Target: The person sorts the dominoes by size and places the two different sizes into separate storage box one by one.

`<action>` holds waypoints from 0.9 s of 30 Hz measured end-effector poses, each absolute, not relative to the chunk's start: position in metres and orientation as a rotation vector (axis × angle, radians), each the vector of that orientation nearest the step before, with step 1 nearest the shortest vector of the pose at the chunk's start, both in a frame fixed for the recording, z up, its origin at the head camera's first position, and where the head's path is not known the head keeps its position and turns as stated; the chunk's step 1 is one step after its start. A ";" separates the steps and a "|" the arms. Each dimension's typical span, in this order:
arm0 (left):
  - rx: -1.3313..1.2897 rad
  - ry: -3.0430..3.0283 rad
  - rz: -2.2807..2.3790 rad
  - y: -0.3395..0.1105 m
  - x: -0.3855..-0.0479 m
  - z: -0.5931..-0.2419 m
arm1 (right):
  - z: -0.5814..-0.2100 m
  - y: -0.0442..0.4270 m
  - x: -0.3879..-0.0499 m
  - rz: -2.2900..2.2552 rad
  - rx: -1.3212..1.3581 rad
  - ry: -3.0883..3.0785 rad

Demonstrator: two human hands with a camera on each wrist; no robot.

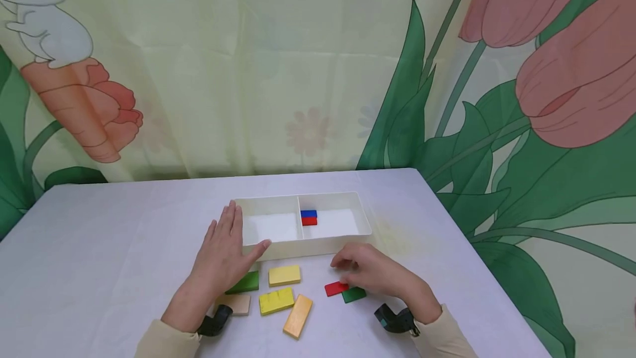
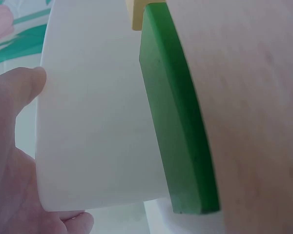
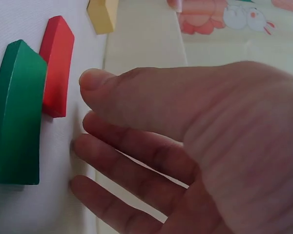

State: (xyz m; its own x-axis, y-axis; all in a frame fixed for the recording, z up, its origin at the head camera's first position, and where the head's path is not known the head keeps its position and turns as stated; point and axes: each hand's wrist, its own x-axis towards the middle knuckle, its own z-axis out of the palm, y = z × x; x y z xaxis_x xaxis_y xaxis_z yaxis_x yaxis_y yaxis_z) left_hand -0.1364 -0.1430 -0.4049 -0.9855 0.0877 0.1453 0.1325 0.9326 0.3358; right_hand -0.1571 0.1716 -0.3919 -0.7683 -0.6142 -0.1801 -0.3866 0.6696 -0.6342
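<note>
My left hand, fingers straight, lies against the left end of a white two-compartment box, its thumb over the front rim. Beneath that hand is a green block, partly covered in the head view. My right hand is in front of the box's right half, fingers loosely bent around nothing. Just beside its thumb, a small red block and a dark green block lie side by side on the table. Inside the right compartment, a blue block and a red block sit against the divider.
Between the hands lie a pale yellow block, a bright yellow block and an orange-tan block. A beige block is near the left wrist. A printed curtain hangs behind the white-covered table.
</note>
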 end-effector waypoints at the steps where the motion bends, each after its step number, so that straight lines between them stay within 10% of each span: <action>1: -0.173 -2.962 -0.531 -0.143 -0.136 -0.405 | -0.393 0.172 -0.157 -0.822 -0.777 2.504; 27: -0.165 -2.959 -0.520 -0.142 -0.136 -0.404 | -0.402 0.163 -0.154 -0.716 -0.785 2.572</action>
